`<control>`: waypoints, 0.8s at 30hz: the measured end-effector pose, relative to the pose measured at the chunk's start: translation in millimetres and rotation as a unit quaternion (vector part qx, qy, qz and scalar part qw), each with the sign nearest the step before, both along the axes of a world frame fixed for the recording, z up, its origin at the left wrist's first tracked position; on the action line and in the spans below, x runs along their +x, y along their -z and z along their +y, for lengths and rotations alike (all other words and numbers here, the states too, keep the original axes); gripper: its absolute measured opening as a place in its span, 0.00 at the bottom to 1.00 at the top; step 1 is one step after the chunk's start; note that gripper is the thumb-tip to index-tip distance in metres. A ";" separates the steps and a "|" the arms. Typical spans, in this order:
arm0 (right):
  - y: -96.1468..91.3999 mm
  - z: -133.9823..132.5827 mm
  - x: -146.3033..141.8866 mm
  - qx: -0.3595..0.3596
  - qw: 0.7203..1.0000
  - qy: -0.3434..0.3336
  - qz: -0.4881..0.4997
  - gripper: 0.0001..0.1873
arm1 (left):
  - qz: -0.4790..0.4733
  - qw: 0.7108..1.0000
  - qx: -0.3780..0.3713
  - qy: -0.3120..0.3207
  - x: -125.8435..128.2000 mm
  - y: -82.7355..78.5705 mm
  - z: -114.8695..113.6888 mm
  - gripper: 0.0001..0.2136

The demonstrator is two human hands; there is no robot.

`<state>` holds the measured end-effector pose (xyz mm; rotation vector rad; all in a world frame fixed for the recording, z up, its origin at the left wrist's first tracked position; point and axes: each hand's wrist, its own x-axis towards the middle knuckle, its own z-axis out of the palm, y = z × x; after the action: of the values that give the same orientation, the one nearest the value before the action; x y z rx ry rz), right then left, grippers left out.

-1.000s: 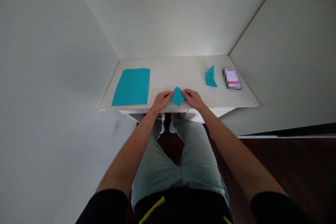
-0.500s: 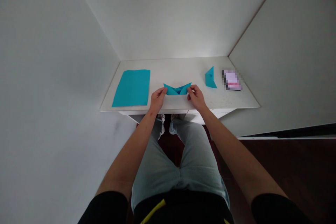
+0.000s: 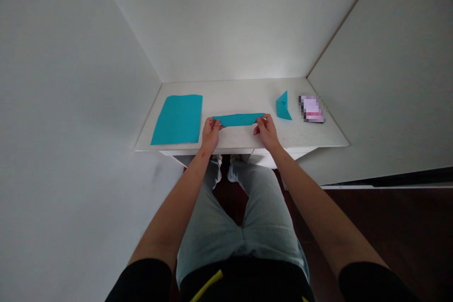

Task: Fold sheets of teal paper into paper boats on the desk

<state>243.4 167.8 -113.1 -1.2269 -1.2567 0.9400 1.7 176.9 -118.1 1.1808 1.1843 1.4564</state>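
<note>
A blue folded paper (image 3: 238, 120) stretches between my two hands as a long, low strip over the middle of the white table. My left hand (image 3: 211, 133) pinches its left end between thumb and fingers. At the right end, my right hand (image 3: 266, 131) grips the paper the same way. Off to the right stands a blue paper boat (image 3: 283, 106), touched by neither hand. Blue paper sheets or a single sheet (image 3: 179, 119) lie flat left of my left hand; I cannot tell how many layers.
The white table (image 3: 233, 96) has walls at its back and both sides. Near its right end lies a phone-like object (image 3: 312, 109), blurred by pixels. Below the front edge are drawers, my legs and a dark red floor.
The held paper has gone from a boat shape with pointed ends to a longer, flatter strip. My hands have moved apart, pulling its ends outward.
</note>
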 end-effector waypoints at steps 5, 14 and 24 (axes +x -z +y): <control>1.9 0.8 -0.2 -0.002 1.000 0.007 -0.022 0.27 | 0.012 1.000 -0.012 -0.017 1.0 1.4 0.1 0.16; -0.3 -3.2 -5.7 0.033 0.988 0.042 -0.144 0.09 | 0.305 0.939 0.067 -0.144 15.2 -15.1 -27.2 0.33; 0.5 -8.2 -8.8 0.120 0.958 0.038 -0.259 0.16 | 0.435 0.897 0.058 -0.050 25.5 -25.7 -32.4 0.15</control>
<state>234.6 159.6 -113.6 -1.3600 -1.6618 0.3968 27.2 144.5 -92.4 1.9855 1.7750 1.0707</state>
